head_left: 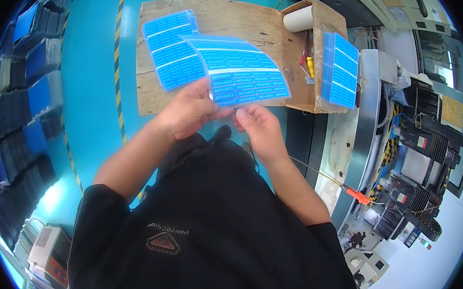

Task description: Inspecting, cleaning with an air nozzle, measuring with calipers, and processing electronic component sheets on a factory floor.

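A bowed, glossy sheet of blue labels (248, 76) hangs in front of me over the wooden table, its rows of small printed rectangles facing up. My left hand (191, 109) grips it at the near left corner, thumb on top. Just below the sheet's near edge is my right hand (260, 129), fingers curled and thumb pressed against them; whether it pinches the edge or something small is hidden. Behind the held sheet, a stack of similar blue label sheets (168, 52) lies on the table (222, 16), partly covered by it.
To the right an open wooden box (299, 70) holds a white roll (298, 19) and a yellow-handled screwdriver (310, 66). Another blue sheet stack (343, 75) rests on the box's right. An orange-handled air gun (357, 195) lies by the machinery; stacked panels (45, 93) line the left.
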The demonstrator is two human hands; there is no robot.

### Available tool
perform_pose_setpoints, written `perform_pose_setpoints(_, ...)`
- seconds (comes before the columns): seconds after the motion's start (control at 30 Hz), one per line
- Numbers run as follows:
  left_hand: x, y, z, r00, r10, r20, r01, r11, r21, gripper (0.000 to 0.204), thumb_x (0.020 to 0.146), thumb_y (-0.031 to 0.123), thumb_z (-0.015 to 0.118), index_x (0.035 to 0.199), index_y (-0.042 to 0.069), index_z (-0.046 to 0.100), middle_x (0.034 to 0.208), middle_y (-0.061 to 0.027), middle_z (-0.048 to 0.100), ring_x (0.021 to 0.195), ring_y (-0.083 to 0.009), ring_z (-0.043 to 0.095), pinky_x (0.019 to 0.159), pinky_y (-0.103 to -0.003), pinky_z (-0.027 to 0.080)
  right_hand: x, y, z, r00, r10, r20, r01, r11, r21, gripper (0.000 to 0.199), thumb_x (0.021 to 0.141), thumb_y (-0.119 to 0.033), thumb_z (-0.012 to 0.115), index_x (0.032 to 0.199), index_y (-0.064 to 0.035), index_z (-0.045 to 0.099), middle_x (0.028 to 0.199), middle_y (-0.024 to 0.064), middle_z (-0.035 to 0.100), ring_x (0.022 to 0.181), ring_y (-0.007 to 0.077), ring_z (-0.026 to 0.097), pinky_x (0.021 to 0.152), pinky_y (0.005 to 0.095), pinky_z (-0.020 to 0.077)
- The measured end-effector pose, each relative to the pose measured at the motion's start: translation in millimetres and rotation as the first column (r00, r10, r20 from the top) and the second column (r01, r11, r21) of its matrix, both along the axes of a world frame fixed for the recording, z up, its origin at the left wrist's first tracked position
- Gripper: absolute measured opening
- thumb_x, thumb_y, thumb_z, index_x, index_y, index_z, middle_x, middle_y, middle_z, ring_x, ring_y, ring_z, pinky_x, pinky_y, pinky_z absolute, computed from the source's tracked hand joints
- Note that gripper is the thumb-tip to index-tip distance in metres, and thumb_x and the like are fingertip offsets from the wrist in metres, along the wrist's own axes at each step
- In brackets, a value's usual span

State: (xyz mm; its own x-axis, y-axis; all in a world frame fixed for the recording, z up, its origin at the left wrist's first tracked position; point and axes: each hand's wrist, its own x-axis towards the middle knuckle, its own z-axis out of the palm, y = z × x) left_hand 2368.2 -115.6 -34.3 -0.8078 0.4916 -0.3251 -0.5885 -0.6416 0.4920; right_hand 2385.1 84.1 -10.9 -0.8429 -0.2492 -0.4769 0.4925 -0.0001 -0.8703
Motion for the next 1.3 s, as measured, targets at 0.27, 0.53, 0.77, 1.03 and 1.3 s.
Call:
perform_pose_setpoints(0.27, -0.4, 1.4, 18.5, 1.000, -0.016, -0.023, 0.016, 1.000, 0.006, 0.057, 0.084, -0.008, 0.045, 0.140, -0.001, 0.038, 0.133, -0.0133, 0.054, 0.124, -0.0245, 0.054, 0.103, -0.038, 0.048, -2.9, -11.0, -9.0, 0.983, -0.183, 0.008, 0.178, 0.942, -0.285, 0.027, 0.090, -0.010, 0.069, 0.114, -0.0052, 0.058, 0.109, 0.0039, 0.061, 0.095, 0.0112, 0.057, 0.081, 0.0280, 0.0472)
perform_pose_setpoints(0.53, 1.1, -4.6, 18.0, 0.997, -0.079, -0.006, 0.079, 0.996, 0.032, 0.056, 0.087, -0.007, 0.048, 0.141, 0.001, 0.037, 0.134, -0.0153, 0.053, 0.120, -0.0258, 0.058, 0.097, -0.038, 0.053, 0.2, -19.6, -4.8, 0.977, -0.211, 0.002, 0.198, 0.915, -0.351, 0.025, 0.089, -0.006, 0.065, 0.113, -0.0057, 0.061, 0.108, 0.0047, 0.063, 0.098, 0.0131, 0.059, 0.087, 0.0308, 0.0485)
perform_pose_setpoints(0.77, 6.7, -9.0, 15.6, 0.992, -0.129, -0.012, 0.130, 0.990, 0.059, 0.060, 0.088, -0.006, 0.051, 0.144, 0.007, 0.035, 0.135, -0.0131, 0.052, 0.120, -0.0256, 0.058, 0.093, -0.037, 0.056, 0.9, -24.0, 0.0, 0.986, -0.163, 0.026, 0.161, 0.919, -0.361, 0.024, 0.090, -0.007, 0.062, 0.113, -0.0041, 0.061, 0.109, 0.0073, 0.065, 0.100, 0.0187, 0.062, 0.091, 0.0373, 0.0479)
perform_pose_setpoints(1.03, 10.3, -12.1, 14.8, 0.989, -0.126, -0.074, 0.134, 0.986, 0.104, 0.070, 0.085, -0.005, 0.056, 0.148, 0.009, 0.030, 0.141, -0.0125, 0.047, 0.123, -0.0275, 0.055, 0.096, -0.040, 0.053, 0.6, -25.6, 1.1, 0.986, -0.166, -0.024, 0.149, 0.931, -0.334, 0.026, 0.088, -0.004, 0.062, 0.115, -0.0034, 0.061, 0.109, 0.0086, 0.065, 0.101, 0.0199, 0.062, 0.091, 0.0373, 0.0488)
perform_pose_setpoints(1.3, 13.5, -16.0, 1.8, 0.994, -0.111, 0.011, 0.108, 0.984, 0.143, 0.063, 0.090, -0.006, 0.052, 0.148, 0.008, 0.029, 0.134, -0.0168, 0.053, 0.115, -0.0286, 0.062, 0.093, -0.041, 0.056, -0.3, -31.8, 1.7, 0.984, -0.171, -0.044, 0.149, 0.938, -0.313, 0.023, 0.088, -0.001, 0.062, 0.111, -0.0036, 0.063, 0.106, 0.0057, 0.066, 0.097, 0.0141, 0.062, 0.088, 0.0310, 0.0495)
